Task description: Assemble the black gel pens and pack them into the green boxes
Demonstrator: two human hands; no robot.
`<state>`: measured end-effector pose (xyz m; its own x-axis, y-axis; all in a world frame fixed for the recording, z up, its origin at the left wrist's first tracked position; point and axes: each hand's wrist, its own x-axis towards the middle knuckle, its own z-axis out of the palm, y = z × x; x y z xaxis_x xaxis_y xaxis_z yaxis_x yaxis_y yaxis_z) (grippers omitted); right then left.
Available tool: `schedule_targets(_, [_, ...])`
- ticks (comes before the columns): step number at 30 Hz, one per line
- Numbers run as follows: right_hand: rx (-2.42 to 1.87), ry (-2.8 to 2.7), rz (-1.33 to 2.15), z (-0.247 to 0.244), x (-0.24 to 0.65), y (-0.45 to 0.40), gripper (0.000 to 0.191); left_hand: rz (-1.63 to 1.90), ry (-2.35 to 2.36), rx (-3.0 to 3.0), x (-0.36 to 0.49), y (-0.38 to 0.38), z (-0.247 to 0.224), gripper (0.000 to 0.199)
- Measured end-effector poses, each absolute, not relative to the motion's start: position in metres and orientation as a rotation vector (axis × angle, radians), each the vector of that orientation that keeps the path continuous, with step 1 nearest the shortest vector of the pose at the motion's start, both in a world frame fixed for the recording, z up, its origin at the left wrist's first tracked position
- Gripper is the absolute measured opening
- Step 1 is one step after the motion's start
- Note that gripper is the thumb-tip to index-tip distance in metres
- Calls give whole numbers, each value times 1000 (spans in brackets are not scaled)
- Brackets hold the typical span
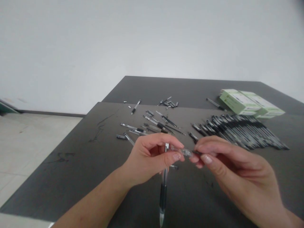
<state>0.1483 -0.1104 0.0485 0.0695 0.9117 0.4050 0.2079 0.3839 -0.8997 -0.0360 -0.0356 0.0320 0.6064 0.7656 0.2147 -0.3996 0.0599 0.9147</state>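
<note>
My left hand (152, 155) is closed in a pinch around a small clear pen part (186, 152). From the same hand hangs a clear-barrelled gel pen (163, 196) with a black rubber grip, its tip pointing down. My right hand (228, 164) pinches the dark end of the clear part, so both hands meet at it in front of me. Fingers cover much of this part, and I cannot make out whether it is one piece or two joined. A short dark pen piece (175, 167) lies on the table just behind the left fingertips.
On the dark table (78, 177), loose pens and refills (154, 123) are scattered beyond my left hand. Small caps (171, 104) lie farther back. A dense row of capped pens (239, 131) fills the right side, with green-and-white boxes (239, 101) behind it. A pale wall (152, 38) stands behind.
</note>
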Motion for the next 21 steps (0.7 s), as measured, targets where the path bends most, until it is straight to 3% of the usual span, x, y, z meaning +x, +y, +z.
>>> schedule_targets(4, [-1060, -1447, 627, 55, 140, -116, 20, 916, 330, 1180, -35, -42, 38, 14])
schedule_targets(9, [-971, -1283, 867, 57, 139, -118, 14, 873, 373, 1171, -37, -50, 43, 13])
schedule_targets(14, [-868, -1196, 1111, 52, 142, -118, 21, 879, 435, 1230, -39, -54, 45, 12])
schedule_targets(21, [-756, -1090, 1230, 51, 139, -113, 20, 903, 440, 1267, -38, -55, 47, 13])
